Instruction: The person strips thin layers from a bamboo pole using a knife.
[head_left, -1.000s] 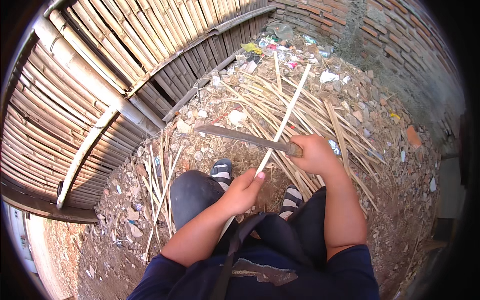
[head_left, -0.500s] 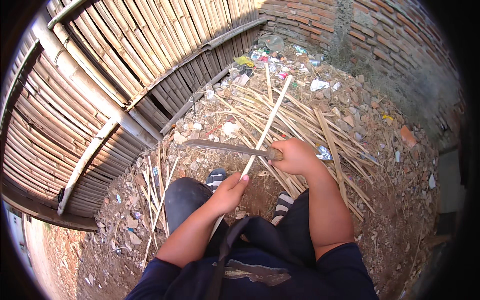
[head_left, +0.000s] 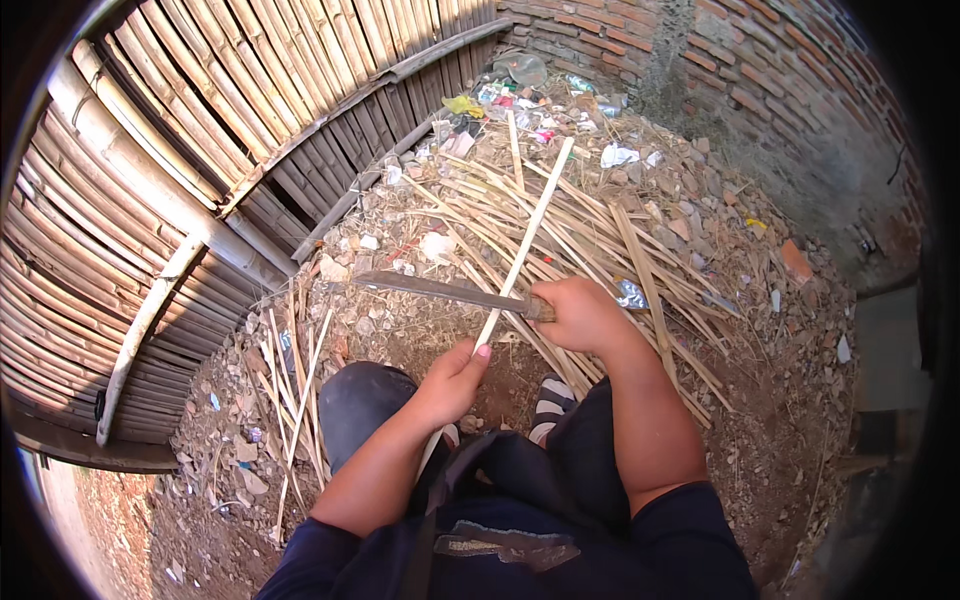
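My left hand is closed round a long pale bamboo strip, which slants up and away to the right; its near end runs back under my left forearm. In my right hand is the wooden handle of a machete. The dark blade points left and crosses the strip a little beyond my left hand, apparently against it. Just past both hands lies a loose pile of bamboo strips. Another small bundle of strips rests on the ground left of my left knee.
A bamboo fence rises on the left, and a brick wall closes off the far right. Rubble and scattered litter cover the ground toward the far corner. A broken brick piece lies at the right.
The whole view has shifted slightly, so the surroundings sit further left. Both hands keep their grips, and the machete still crosses the strip at nearly the same place.
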